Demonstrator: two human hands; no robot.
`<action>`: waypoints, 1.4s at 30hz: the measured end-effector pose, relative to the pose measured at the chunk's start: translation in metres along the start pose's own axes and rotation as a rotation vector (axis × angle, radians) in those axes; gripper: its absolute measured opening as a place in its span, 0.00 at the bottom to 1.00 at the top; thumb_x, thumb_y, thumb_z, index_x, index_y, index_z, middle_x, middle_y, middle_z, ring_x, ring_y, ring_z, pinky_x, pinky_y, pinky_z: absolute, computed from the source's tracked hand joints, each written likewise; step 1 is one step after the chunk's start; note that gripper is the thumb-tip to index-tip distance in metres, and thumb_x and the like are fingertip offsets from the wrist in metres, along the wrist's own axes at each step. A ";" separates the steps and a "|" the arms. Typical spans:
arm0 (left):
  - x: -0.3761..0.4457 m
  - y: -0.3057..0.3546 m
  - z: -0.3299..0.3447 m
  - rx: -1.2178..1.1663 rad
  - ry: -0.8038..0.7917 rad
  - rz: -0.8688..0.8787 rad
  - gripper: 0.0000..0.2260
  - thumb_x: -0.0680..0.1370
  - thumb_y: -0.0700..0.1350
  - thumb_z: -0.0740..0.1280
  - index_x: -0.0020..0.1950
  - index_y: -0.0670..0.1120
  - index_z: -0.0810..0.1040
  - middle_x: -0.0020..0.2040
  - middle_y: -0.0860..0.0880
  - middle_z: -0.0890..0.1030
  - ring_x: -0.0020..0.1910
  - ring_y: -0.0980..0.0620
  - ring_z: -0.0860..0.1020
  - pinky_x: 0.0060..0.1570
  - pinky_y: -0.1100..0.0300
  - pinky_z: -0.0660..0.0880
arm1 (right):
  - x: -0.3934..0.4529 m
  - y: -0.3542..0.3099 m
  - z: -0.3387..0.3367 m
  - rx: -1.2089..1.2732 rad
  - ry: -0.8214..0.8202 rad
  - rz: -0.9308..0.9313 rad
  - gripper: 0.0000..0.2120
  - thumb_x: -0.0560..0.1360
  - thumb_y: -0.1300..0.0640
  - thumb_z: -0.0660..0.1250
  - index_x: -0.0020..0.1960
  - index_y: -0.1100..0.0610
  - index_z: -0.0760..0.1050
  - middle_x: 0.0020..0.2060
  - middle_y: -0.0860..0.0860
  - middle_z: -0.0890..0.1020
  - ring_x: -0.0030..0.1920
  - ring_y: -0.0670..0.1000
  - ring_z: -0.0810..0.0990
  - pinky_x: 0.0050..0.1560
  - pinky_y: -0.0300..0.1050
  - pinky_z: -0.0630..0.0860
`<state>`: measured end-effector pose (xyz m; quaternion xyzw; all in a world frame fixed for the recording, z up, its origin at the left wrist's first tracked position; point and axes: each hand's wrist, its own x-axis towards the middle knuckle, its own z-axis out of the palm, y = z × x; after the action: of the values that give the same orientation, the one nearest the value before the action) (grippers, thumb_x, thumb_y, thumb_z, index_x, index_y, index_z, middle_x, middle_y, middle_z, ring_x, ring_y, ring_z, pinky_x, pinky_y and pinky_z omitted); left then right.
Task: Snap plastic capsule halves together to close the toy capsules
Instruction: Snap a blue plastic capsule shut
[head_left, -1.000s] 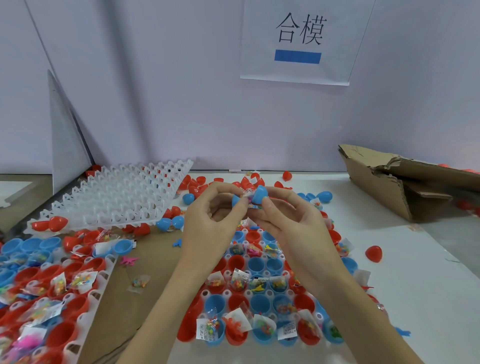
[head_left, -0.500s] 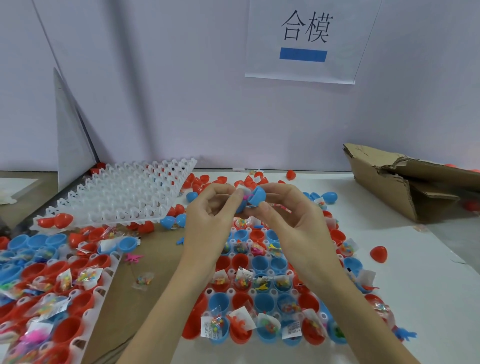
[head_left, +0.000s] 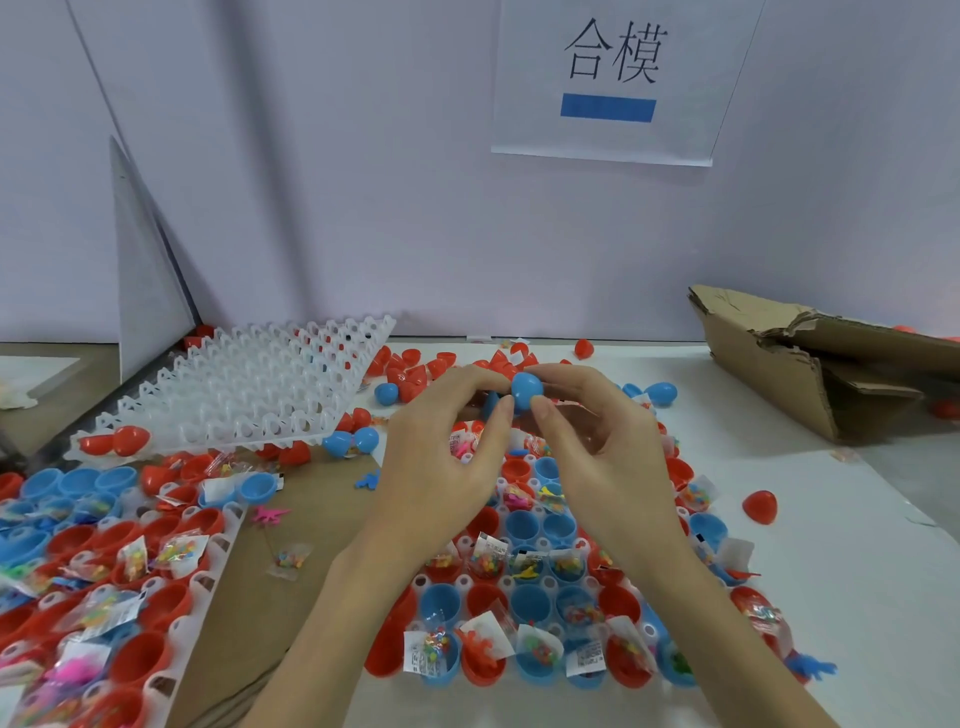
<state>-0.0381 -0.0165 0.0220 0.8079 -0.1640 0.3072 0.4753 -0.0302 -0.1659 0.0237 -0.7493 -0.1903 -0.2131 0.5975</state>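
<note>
1. The blue halves, apart a second ago, are now meeting as one small blue plastic capsule (head_left: 526, 391).
2. The left hand (head_left: 441, 462) and right hand (head_left: 597, 447) are both pinching it above the white tray of red and blue cups (head_left: 524, 530); the seam is hiding behind fingertips.
3. The white tabletop (head_left: 857, 571) is lying beneath the tray.

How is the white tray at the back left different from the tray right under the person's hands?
The white tray at the back left rests tilted on loose capsule halves, and its pockets look unfilled; the tray under the hands lies flat on the table and holds red and blue capsule halves, many with small toy packets. The tilted tray is in full view; the flat one is partly hidden by both forearms. Both are white plastic grids of round pockets.
</note>
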 end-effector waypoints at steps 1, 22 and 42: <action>0.000 -0.001 0.000 -0.020 -0.001 -0.014 0.10 0.81 0.47 0.66 0.59 0.47 0.81 0.52 0.55 0.84 0.54 0.55 0.83 0.56 0.65 0.80 | 0.000 0.000 0.001 0.030 0.004 0.022 0.12 0.80 0.57 0.69 0.58 0.43 0.78 0.49 0.36 0.83 0.53 0.39 0.83 0.49 0.29 0.78; 0.006 0.005 -0.003 -0.510 0.049 -0.262 0.13 0.77 0.42 0.74 0.61 0.43 0.80 0.51 0.49 0.87 0.54 0.52 0.85 0.55 0.64 0.80 | -0.003 -0.010 0.001 0.220 -0.014 0.049 0.11 0.79 0.57 0.69 0.57 0.42 0.79 0.51 0.36 0.84 0.55 0.40 0.83 0.50 0.28 0.77; 0.004 0.002 0.000 -0.449 0.107 -0.263 0.10 0.73 0.41 0.79 0.52 0.46 0.84 0.49 0.53 0.87 0.52 0.52 0.85 0.53 0.61 0.82 | -0.009 -0.007 0.005 -0.238 -0.076 -0.138 0.29 0.79 0.68 0.66 0.74 0.46 0.67 0.64 0.39 0.76 0.63 0.40 0.77 0.65 0.33 0.74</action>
<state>-0.0360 -0.0173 0.0255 0.6791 -0.0962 0.2411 0.6866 -0.0413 -0.1597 0.0232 -0.8074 -0.2374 -0.2462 0.4807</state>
